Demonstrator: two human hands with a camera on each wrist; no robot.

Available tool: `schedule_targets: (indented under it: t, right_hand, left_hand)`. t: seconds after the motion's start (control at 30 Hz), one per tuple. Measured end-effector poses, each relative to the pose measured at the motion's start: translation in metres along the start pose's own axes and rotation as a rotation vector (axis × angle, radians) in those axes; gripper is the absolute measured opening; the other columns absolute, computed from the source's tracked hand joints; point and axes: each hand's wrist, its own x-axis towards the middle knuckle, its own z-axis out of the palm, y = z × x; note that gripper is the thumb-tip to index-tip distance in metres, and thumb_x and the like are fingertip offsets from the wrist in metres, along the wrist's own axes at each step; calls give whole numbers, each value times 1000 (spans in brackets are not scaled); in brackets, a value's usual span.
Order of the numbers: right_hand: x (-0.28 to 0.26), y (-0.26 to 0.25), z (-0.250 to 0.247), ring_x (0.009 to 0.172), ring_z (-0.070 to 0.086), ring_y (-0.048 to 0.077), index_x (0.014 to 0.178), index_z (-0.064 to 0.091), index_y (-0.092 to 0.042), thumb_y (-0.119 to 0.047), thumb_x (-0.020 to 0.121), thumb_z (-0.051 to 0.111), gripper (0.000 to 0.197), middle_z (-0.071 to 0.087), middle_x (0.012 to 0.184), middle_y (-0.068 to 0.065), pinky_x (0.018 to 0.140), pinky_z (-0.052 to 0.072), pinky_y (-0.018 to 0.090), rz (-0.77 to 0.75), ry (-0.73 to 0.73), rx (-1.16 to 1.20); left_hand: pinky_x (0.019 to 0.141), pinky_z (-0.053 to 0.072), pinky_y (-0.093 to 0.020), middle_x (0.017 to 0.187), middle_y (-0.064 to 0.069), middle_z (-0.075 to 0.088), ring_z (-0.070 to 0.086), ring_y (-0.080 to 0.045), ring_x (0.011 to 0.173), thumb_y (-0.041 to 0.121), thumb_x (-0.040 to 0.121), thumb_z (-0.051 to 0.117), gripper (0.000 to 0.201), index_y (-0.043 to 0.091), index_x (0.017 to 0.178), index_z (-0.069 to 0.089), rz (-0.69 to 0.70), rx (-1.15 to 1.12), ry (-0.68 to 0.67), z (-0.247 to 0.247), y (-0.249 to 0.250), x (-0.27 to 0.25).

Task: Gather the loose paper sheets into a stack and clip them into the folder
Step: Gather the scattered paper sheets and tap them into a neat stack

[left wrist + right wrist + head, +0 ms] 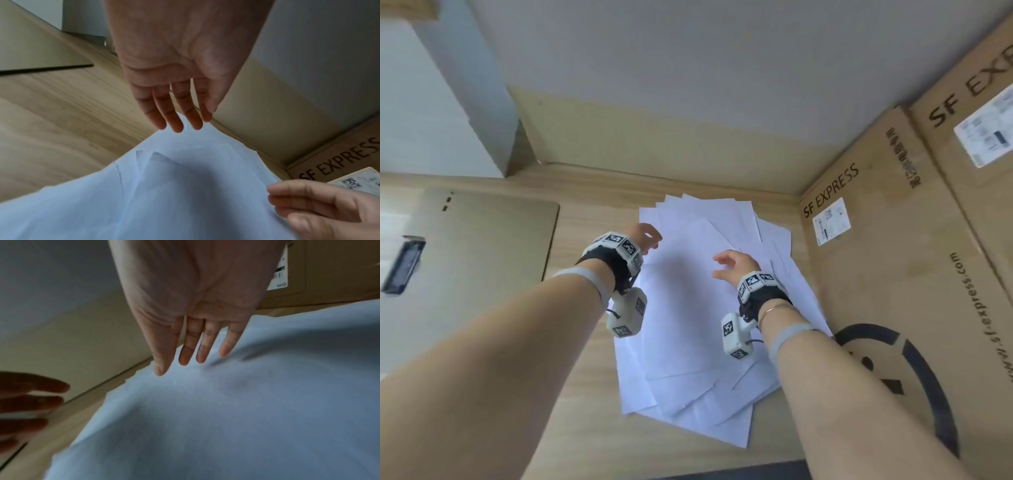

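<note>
Near box (887, 260), side face: "SF EXPRESS" printed dark along the top edge; also readable in the left wrist view. Lower down the same face, running along its length: "www.sf-express.com". A column of Chinese characters by the box's far edge, too small to read.

White label (831, 221) under "SF EXPRESS": barcode-like marks, print illegible.

Far box (962, 113): "SF EX…", cut off by the frame edge. Its white label (986, 133): print blurred.

Wrist bands (619, 245): black-and-white square code markers, no text.

Right-wrist view's paper sheets (226, 410) blurred
</note>
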Motion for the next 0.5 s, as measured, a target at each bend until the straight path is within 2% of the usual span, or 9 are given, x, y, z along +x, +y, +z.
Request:
schedule_targets:
  t: [0.07,0.1,0.17,0.23,0.3,0.37,0.43,0.5]
  right_hand:
    - [10,2,-2,122,53,16,121,59,-18,-12,75,75,49,60,127,4,98,37,21,-28,-41,-126]
    - [14,3,-1,126,50,16,125,54,-23,-15,74,76,56,55,132,1,105,34,25,-29,-64,-198]
    - [18,2,1,131,42,16,131,44,-37,-25,70,75,70,44,140,-6,114,24,41,-21,-76,-366]
    - [20,3,1,134,35,19,135,34,-45,-33,66,74,81,37,143,-10,115,15,53,-24,-89,-587]
    - [21,4,3,134,32,23,137,30,-44,-39,63,77,87,37,142,-6,114,10,56,-47,-100,-756]
    - [24,8,3,132,35,24,135,34,-39,-42,64,76,82,44,137,-4,113,10,55,-42,-100,-799]
    - [26,10,-2,124,45,24,126,43,-31,-37,70,73,64,56,128,-4,110,22,45,-6,-111,-759]
    - [27,13,-10,116,55,26,121,52,-22,-33,77,70,49,62,121,2,99,37,36,62,-125,-690]
  left_hand:
    - [26,25,-4,64,-1,50,49,-7,37,1,92,44,35,19,62,49,-32,-4,30,8,-1,5]
    - [26,25,-4,64,0,49,47,-7,40,1,92,43,36,19,62,48,-59,-5,36,11,-2,6]
    - [26,26,-4,65,0,50,43,-11,49,1,91,44,35,19,63,50,-100,19,10,17,-7,8]
    - [28,27,-5,72,-5,55,40,-13,53,0,90,45,27,15,71,56,-126,54,-18,19,-11,14]
    - [28,28,-5,86,-11,58,41,-13,54,0,90,45,19,12,86,59,-135,83,-23,19,-12,15]
    - [31,32,-7,91,-13,57,41,-12,55,-1,90,44,20,11,93,60,-120,89,-7,20,-12,18]
    - [41,37,-17,92,-12,59,44,-12,57,-1,90,44,23,10,93,64,-97,106,19,20,-12,22]
    - [48,33,-20,97,-16,65,50,-19,63,0,89,45,25,11,90,67,-77,137,42,18,-12,26]
